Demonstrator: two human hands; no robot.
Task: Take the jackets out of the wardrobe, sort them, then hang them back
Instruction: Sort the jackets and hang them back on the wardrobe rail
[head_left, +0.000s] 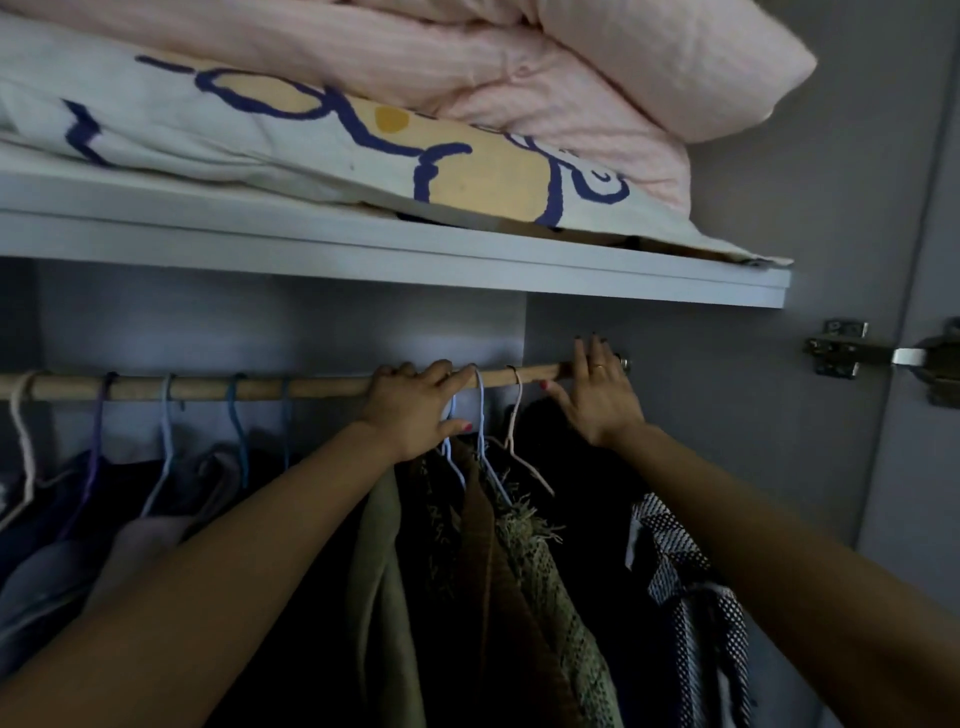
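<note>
Wooden rail (337, 385) under her curled left hand (415, 410), which grips hanger hooks (480, 384) as the right hand (597, 395) spreads open; jackets (498, 561) below could slip off if yanked.

At 12 o'clock a shelf (395, 254) carries folded bedding (467, 104). Below, the left hand (415, 410) grips hanger hooks on the wooden rail (208, 387); at 3 o'clock of it, the right hand (597, 395) rests flat by the rail's end. Jackets (498, 571) hang at 6 o'clock.
</note>
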